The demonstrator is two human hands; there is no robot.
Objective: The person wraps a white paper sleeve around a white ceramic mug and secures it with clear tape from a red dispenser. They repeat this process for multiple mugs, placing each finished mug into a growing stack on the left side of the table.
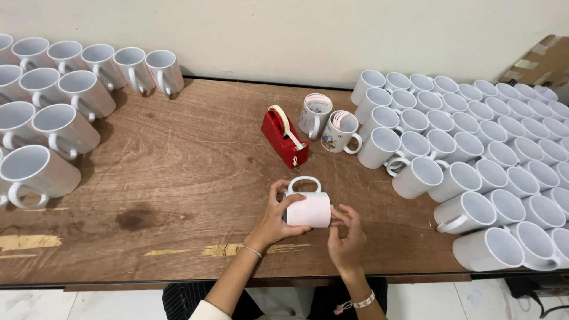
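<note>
I see white mug [308, 207] on its side, lower centre, sheet wrapped round it | left hand [274, 220] grip closed on its left end | right hand [348, 237] grip seemingly pinching the right edge | red tape dispenser [285, 137] just above | wooden tabletop [178, 172], mug rows [474, 148] right.

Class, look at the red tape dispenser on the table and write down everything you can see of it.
The tape dispenser is a small red block, glossy like plastic, standing upright on the wooden table. A roll of pale cream tape sits in its top, its loose end drawn down to the front cutter. It stands at mid-table, beyond both hands, left of two mugs with sheets tucked inside. Neither hand touches it; whether it touches the nearer mug cannot be told.
</note>
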